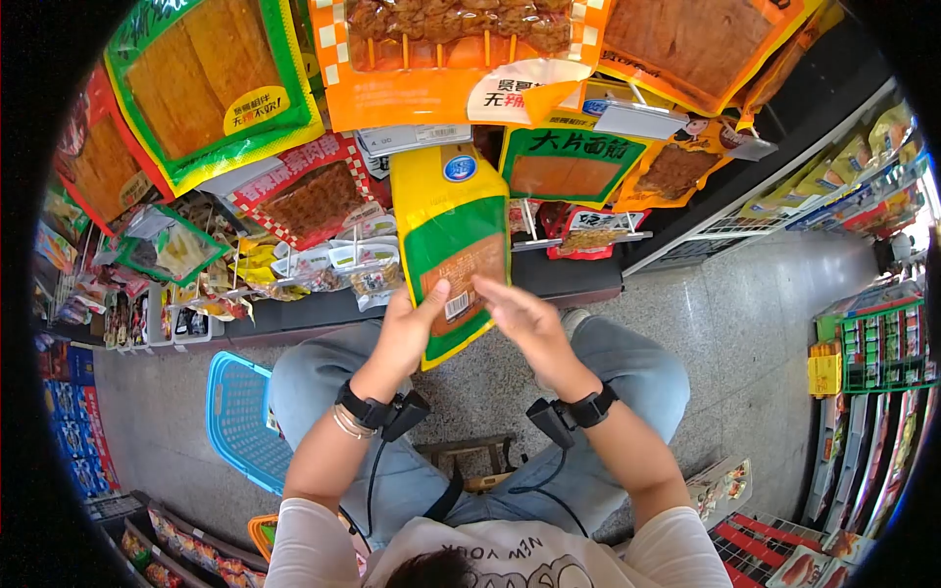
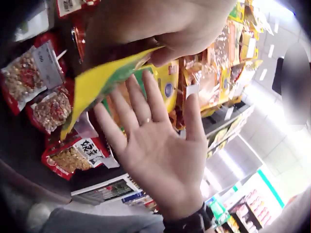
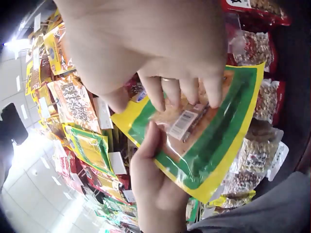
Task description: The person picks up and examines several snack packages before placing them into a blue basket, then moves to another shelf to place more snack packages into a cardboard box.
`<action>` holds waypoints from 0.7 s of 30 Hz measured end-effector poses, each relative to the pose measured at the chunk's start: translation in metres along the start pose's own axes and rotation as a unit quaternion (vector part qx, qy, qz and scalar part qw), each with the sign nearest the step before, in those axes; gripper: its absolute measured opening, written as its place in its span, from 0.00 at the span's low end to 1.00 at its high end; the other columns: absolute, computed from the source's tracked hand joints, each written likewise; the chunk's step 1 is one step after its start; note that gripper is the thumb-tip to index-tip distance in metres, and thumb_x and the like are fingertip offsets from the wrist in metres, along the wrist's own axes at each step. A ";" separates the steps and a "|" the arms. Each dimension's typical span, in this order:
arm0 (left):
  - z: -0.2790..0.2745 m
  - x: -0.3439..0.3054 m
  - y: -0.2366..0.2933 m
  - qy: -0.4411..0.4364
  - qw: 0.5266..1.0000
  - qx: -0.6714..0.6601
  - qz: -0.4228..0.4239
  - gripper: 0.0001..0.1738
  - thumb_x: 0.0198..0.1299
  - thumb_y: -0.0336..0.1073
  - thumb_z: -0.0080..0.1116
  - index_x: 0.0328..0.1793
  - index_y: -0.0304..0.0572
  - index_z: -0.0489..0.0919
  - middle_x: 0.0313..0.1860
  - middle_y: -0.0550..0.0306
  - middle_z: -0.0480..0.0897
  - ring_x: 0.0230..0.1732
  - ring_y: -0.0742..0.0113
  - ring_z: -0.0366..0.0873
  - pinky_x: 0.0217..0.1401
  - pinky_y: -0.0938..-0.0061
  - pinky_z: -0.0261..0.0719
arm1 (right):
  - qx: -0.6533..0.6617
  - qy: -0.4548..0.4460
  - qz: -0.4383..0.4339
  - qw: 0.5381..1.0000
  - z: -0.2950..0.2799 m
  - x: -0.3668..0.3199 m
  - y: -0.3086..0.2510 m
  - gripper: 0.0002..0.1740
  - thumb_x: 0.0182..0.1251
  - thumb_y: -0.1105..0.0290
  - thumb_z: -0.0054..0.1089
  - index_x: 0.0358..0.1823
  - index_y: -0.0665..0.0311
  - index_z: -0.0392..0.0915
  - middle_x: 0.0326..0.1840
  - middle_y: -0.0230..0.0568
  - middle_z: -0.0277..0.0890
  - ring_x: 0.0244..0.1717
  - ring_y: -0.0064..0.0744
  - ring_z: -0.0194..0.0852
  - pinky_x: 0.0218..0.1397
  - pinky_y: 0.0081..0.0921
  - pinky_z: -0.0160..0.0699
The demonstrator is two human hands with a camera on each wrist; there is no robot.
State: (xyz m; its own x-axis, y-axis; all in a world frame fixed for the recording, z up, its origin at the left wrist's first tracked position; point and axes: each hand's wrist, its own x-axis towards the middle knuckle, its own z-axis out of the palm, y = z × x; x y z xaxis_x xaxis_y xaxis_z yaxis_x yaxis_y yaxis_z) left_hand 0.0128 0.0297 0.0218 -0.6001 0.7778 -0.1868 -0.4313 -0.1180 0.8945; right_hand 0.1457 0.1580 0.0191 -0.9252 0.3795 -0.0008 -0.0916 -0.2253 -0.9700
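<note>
A flat yellow-and-green snack packet [image 1: 456, 230] with brown contents and a barcode label [image 1: 458, 306] is held over the person's knees, in front of the shelf. The left hand [image 1: 400, 338] grips its lower left edge, thumb on the barcode side, fingers hidden behind. At its right side is the right hand [image 1: 529, 328], fingers extended with the tips at the packet's face. In the left wrist view the right palm [image 2: 165, 150] faces the camera, its fingers straight. The right wrist view shows the left thumb [image 3: 151, 136] beside the barcode, below the right hand's fingers.
Large snack packets [image 1: 451, 59] hang from the shelf above, with price tags [image 1: 642, 120] on hooks. Smaller bags [image 1: 593, 230] hang lower. A blue basket [image 1: 245, 421] stands on the floor at left. More shelving [image 1: 882, 343] stands at right.
</note>
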 end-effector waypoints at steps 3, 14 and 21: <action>-0.013 0.001 0.002 0.002 1.000 -0.014 -0.024 0.17 0.65 0.35 0.54 0.57 0.34 0.72 0.51 0.55 0.79 0.50 0.70 0.77 0.54 0.72 0.75 | -0.043 0.132 -0.024 0.990 -0.016 0.015 0.012 0.24 0.63 0.68 0.61 0.59 0.69 0.69 0.58 0.41 0.70 0.59 0.31 0.68 0.61 0.28 0.67; -0.018 0.004 0.009 -0.035 0.991 -0.087 -0.094 0.17 0.62 0.33 0.57 0.56 0.35 0.72 0.50 0.54 0.79 0.47 0.69 0.79 0.50 0.71 0.79 | 0.156 0.087 0.153 0.972 -0.036 0.016 -0.001 0.18 0.59 0.73 0.65 0.50 0.67 0.74 0.48 0.37 0.78 0.47 0.25 0.76 0.56 0.26 0.72; -0.024 -0.030 0.013 -0.033 0.991 -0.098 -0.086 0.17 0.62 0.33 0.56 0.56 0.34 0.73 0.48 0.55 0.80 0.45 0.69 0.80 0.49 0.72 0.80 | 0.138 0.049 0.131 0.981 -0.020 0.000 0.000 0.17 0.62 0.74 0.61 0.52 0.68 0.72 0.50 0.37 0.77 0.48 0.25 0.75 0.54 0.24 0.73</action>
State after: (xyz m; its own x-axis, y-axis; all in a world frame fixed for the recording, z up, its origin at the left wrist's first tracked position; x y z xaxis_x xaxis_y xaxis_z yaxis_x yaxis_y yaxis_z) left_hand 0.0086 -0.0100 0.0291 -0.4636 0.8350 -0.2965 -0.6496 -0.0927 0.7546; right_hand 0.1532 0.1758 0.0143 -0.8915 0.3582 -0.2772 0.0352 -0.5553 -0.8309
